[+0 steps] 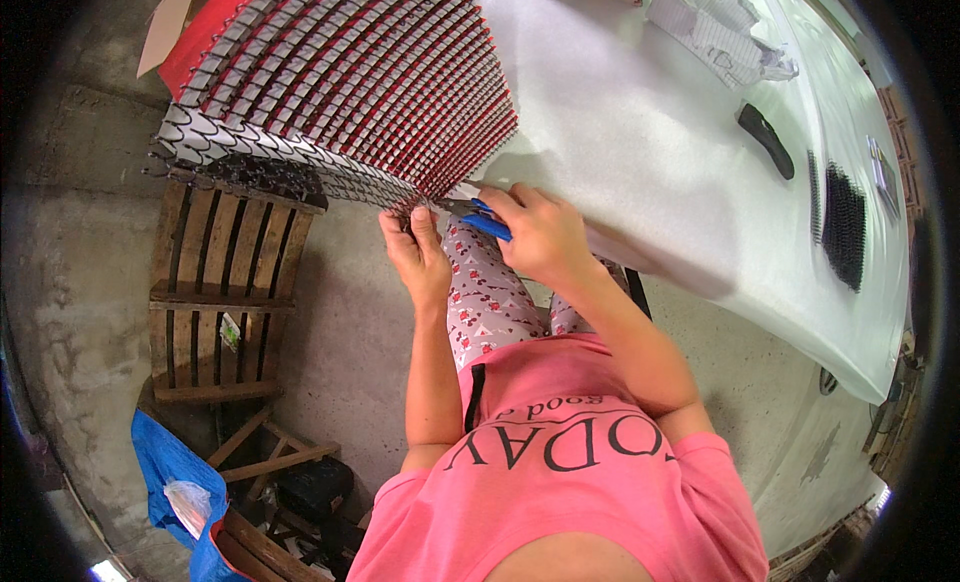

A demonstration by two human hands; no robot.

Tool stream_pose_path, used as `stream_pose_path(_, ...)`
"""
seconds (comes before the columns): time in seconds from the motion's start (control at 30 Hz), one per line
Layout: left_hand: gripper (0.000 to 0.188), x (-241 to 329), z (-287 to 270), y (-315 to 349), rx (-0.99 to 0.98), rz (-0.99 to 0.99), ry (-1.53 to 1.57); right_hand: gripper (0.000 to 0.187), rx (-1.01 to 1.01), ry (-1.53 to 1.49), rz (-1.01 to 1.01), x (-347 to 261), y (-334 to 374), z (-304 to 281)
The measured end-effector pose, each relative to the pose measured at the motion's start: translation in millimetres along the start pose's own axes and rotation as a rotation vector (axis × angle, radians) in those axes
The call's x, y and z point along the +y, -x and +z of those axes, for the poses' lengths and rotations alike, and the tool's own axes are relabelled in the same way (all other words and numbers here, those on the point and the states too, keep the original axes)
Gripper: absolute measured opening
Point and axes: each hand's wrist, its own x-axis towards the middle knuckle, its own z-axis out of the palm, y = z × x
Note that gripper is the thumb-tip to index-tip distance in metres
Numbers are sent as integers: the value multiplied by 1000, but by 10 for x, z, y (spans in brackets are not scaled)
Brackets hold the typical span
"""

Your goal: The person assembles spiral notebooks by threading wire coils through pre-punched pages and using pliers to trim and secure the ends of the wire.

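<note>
A white-covered desk (620, 112) spreads to the right; at its left end stands a large dark wire mesh (350, 82), backed with red and white. A black bristly bundle (845, 227) lies near the desk's right edge. The left hand (415, 257) pinches the mesh's near corner. The right hand (545, 232) curls around blue-handled pliers (487, 226), whose tips, hard to make out, seem to meet that corner.

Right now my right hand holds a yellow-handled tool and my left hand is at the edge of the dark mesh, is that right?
Not quite: the head view shows blue handles, not yellow, on the tool in your right hand. Your left hand is at the edge of the dark mesh.
</note>
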Motion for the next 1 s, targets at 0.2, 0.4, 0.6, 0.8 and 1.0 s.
stream_pose_path(0.2, 20, 65, -32, 55, -23, -13, -78, 47, 222, 6, -76, -3, 9, -85)
stream_pose_path(0.4, 20, 89, -29, 38, -26, -12, -64, 48, 177, -6, -73, -34, -54, -17)
stream_pose_path(0.6, 19, 80, -43, 41, -31, -14, -59, 42, 130, -101, -91, 10, -82, 18)
stream_pose_path(0.8, 19, 72, -42, 90, 3, -34, 41, 41, 49, -117, -14, -6, -78, 32)
stream_pose_path(1.0, 19, 75, -273, 156, -43, -521, 881, 48, 184, 11, -78, -43, -16, -83)
